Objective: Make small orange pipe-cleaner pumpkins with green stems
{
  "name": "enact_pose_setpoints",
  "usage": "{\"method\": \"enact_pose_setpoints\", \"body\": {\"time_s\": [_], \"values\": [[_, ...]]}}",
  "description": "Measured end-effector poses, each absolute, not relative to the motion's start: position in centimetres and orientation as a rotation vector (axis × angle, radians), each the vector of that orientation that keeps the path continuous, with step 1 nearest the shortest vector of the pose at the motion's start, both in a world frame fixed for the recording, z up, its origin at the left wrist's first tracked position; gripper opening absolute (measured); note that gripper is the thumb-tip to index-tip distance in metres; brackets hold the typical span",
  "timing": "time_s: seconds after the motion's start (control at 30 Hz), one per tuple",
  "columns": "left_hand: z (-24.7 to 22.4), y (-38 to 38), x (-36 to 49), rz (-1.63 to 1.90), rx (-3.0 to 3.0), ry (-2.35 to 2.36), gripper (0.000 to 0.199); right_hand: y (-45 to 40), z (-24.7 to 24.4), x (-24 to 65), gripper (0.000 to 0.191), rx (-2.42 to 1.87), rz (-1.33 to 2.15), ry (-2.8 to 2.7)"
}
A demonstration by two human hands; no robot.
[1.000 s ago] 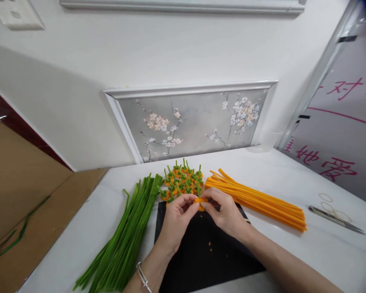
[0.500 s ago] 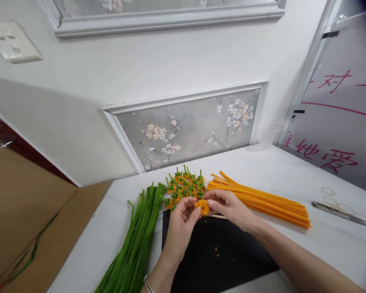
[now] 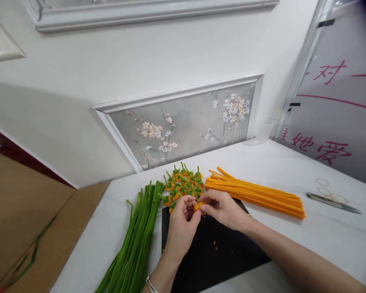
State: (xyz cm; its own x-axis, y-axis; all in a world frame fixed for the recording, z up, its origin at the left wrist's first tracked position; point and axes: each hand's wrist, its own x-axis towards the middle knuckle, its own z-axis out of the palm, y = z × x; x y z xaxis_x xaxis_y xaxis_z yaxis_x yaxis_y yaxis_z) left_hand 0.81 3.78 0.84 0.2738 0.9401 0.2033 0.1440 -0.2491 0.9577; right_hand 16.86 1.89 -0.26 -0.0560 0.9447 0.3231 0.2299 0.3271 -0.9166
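Note:
Between my fingertips is a small orange flower (image 3: 199, 206) of fuzzy stems, held above the top part of a black mat (image 3: 219, 252). My left hand (image 3: 183, 224) pinches it from the left, fingers curled. From the right, my right hand (image 3: 224, 207) closes thumb and fingers on its other side. Just behind the hands sits a cluster of finished orange and green flowers (image 3: 184, 183). Long green stems (image 3: 137, 240) lie in a bundle left of the mat, and a bundle of orange stems (image 3: 259, 196) lies to the right.
Scissors (image 3: 332, 202) and thin rings (image 3: 323, 191) rest at the right on the white table (image 3: 317, 240). A translucent cup (image 3: 265, 131) stands at the back corner by the wall. Cardboard (image 3: 49, 236) is at the left. Orange bits dot the mat.
The orange flower has turned, so its round face no longer points at me. My right fingers have shifted over it. The whole view has moved slightly.

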Motion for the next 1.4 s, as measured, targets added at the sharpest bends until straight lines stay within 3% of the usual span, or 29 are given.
{"method": "enact_pose_setpoints", "body": {"time_s": [0.23, 0.6, 0.9, 1.4], "values": [[1.2, 3.5, 1.0, 1.059, 1.37, 0.99, 0.031, 1.7, 0.1, 16.7, 0.007, -1.059, 0.697, -1.601], [1.0, 3.5, 1.2, 1.077, 1.409, 1.0, 0.02, 1.6, 0.0, 16.7, 0.011, -1.002, 0.517, -1.697], [-0.4, 3.4, 0.7, 1.145, 1.928, 1.075, 0.018, 1.7, -0.5, 16.2, 0.009, -1.033, 0.841, -1.499], [2.0, 2.9, 1.3, 1.143, 1.102, 0.958, 0.023, 1.5, 0.8, 16.2, 0.017, -0.972, 0.643, -1.547]]}}
